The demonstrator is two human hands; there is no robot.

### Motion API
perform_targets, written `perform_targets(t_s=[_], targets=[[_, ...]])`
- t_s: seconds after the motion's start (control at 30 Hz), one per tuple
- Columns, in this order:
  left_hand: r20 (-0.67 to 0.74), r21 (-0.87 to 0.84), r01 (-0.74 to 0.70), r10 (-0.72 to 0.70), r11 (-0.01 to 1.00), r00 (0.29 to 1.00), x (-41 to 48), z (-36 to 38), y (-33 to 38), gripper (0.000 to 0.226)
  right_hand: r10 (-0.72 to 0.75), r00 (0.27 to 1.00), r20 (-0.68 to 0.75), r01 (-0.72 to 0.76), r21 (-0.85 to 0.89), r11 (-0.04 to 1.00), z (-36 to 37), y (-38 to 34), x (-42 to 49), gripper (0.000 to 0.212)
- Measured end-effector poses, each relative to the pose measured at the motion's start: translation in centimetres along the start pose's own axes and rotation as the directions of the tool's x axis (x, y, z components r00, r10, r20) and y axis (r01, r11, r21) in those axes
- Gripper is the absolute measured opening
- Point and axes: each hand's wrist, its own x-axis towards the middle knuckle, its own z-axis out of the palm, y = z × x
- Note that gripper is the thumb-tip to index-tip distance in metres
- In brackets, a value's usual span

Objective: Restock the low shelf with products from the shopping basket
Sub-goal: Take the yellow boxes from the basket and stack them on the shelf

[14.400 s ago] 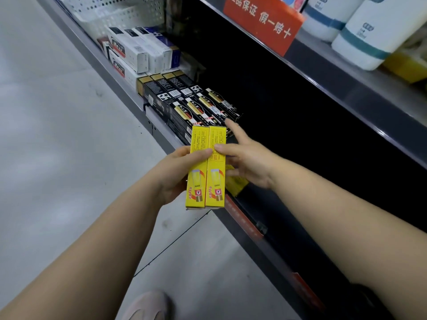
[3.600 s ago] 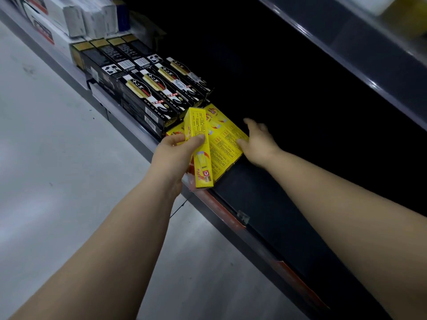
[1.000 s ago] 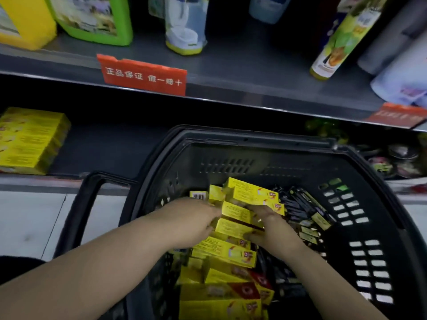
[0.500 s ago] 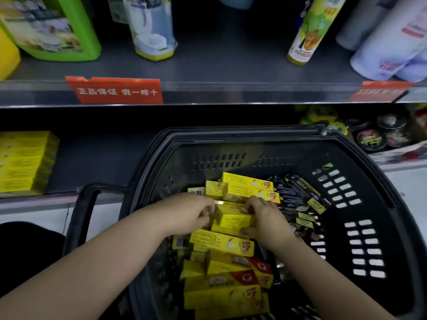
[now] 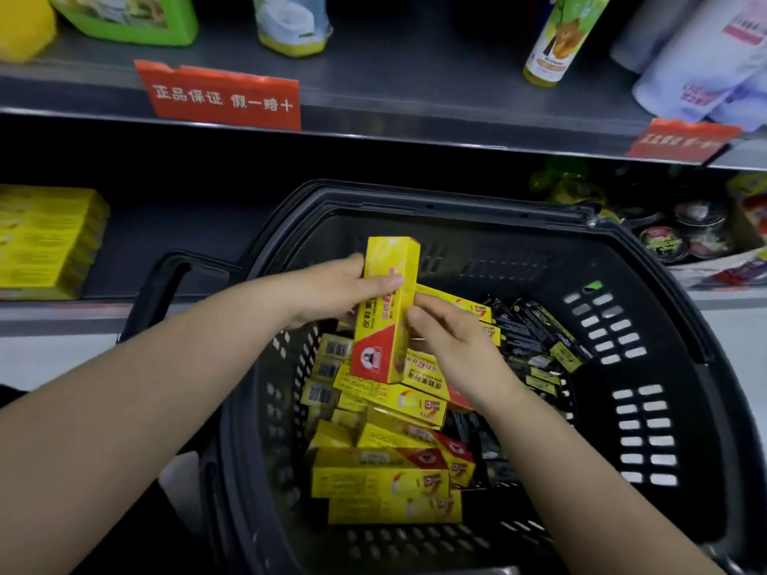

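Observation:
A black shopping basket stands in front of the low shelf. Inside it lie several yellow boxes and several black boxes. My left hand grips one yellow box upright above the pile, thumb across its front. My right hand sits just right of that box, fingertips against its side edge; how they hold it is unclear. A stack of yellow boxes stands on the low shelf at the far left.
The upper shelf carries a green jug, a white bottle, a spray can and white packs, with red signs on its edge. Round tins sit on the low shelf at right. The basket handle rises at left.
My left hand has lifted one yellow box out of the pile and turned it upright. My right hand came up beside it.

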Motion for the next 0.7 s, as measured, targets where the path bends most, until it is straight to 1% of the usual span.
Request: perform_targets(t_s=[0.07, 0.1, 0.13, 0.17, 0.2, 0.23, 0.3, 0.33, 0.37, 0.4, 0.43, 0.47, 0.5, 0.53, 0.57, 0.6, 0.63, 0.67, 0.7], targets=[[-0.061, -0.030, 0.053, -0.055, 0.998, 0.997, 0.1, 0.1, 0.0, 0.063, -0.025, 0.999, 0.026, 0.025, 0.004, 1.000, -0.6, 0.0, -0.2, 0.024], [-0.062, -0.012, 0.076, -0.076, 0.997, 0.995, 0.2, 0.1, 0.1, 0.076, -0.042, 0.998, 0.037, 0.043, -0.018, 0.999, -0.8, 0.1, -0.2, 0.024], [-0.048, 0.049, 0.093, -0.090, 0.994, 0.995, 0.1, 0.2, 0.3, 0.093, -0.057, 0.997, 0.044, 0.059, -0.047, 0.997, -0.8, 0.1, -0.1, 0.023], [-0.033, 0.145, 0.105, -0.101, 0.984, 0.994, -0.1, 0.2, 0.4, 0.105, -0.072, 0.996, 0.043, 0.075, -0.080, 0.994, -0.7, 0.2, 0.1, 0.021], [-0.034, 0.225, 0.109, -0.104, 0.968, 0.994, -0.1, 0.2, 0.4, 0.109, -0.089, 0.995, 0.034, 0.092, -0.108, 0.990, -0.4, 0.2, 0.3, 0.020], [-0.052, 0.256, 0.106, -0.095, 0.961, 0.994, -0.1, 0.2, 0.3, 0.104, -0.101, 0.995, 0.025, 0.104, -0.141, 0.985, -0.2, 0.3, 0.6, 0.020], [-0.097, 0.215, 0.097, -0.078, 0.972, 0.992, 0.1, -0.1, 0.0, 0.086, -0.078, 0.996, 0.048, 0.089, -0.274, 0.958, -0.2, 0.6, 1.3, 0.016], [-0.109, 0.193, 0.092, -0.072, 0.977, 0.991, 0.2, -0.2, 0.0, 0.082, -0.017, 0.994, 0.112, 0.060, -0.391, 0.919, -0.4, 0.9, 1.6, 0.010], [-0.116, 0.175, 0.090, -0.070, 0.980, 0.991, 0.2, -0.3, 0.0, 0.081, 0.089, 0.976, 0.199, 0.029, -0.523, 0.852, -0.6, 1.3, 1.6, 0.012], [-0.119, 0.159, 0.086, -0.068, 0.983, 0.991, 0.3, -0.3, 0.0, 0.081, 0.213, 0.939, 0.270, 0.016, -0.652, 0.758, -0.5, 1.9, 1.5, 0.024], [-0.123, 0.142, 0.079, -0.062, 0.987, 0.990, 0.3, -0.4, 0.0, 0.080, 0.316, 0.898, 0.306, 0.031, -0.761, 0.648, -0.2, 2.6, 1.3, 0.038], [-0.127, 0.119, 0.073, -0.058, 0.990, 0.990, 0.2, -0.4, 0.1, 0.077, 0.358, 0.880, 0.311, 0.076, -0.838, 0.541, 0.4, 3.2, 1.0, 0.049], [-0.128, 0.094, 0.068, -0.056, 0.993, 0.990, 0.2, -0.4, 0.1, 0.074, 0.341, 0.889, 0.307, 0.130, -0.881, 0.455, 1.1, 3.7, 0.6, 0.055], [-0.124, 0.076, 0.066, -0.056, 0.995, 0.991, 0.1, -0.5, 0.1, 0.071, 0.295, 0.906, 0.303, 0.173, -0.902, 0.395, 1.7, 4.2, 0.4, 0.057], [-0.116, 0.061, 0.067, -0.060, 0.996, 0.991, 0.1, -0.4, 0.2, 0.070, 0.255, 0.919, 0.300, 0.198, -0.912, 0.358, 2.2, 4.5, 0.3, 0.056], [-0.104, 0.041, 0.071, -0.067, 0.997, 0.992, 0.0, -0.4, 0.3, 0.069, 0.231, 0.929, 0.290, 0.198, -0.915, 0.351, 2.5, 4.5, 0.3, 0.052], [-0.092, 0.010, 0.077, -0.076, 0.997, 0.993, -0.1, -0.4, 0.4, 0.069, 0.233, 0.937, 0.260, 0.159, -0.912, 0.379, 2.3, 4.3, 0.6, 0.047], [-0.085, -0.034, 0.083, -0.085, 0.996, 0.993, -0.3, -0.3, 0.5, 0.067, 0.242, 0.946, 0.214, 0.080, -0.881, 0.466, 1.9, 4.0, 0.9, 0.040], [-0.085, -0.091, 0.081, -0.088, 0.993, 0.992, -0.5, -0.3, 0.6, 0.061, 0.265, 0.951, 0.157, -0.031, -0.807, 0.590, 1.3, 3.6, 1.1, 0.035]])
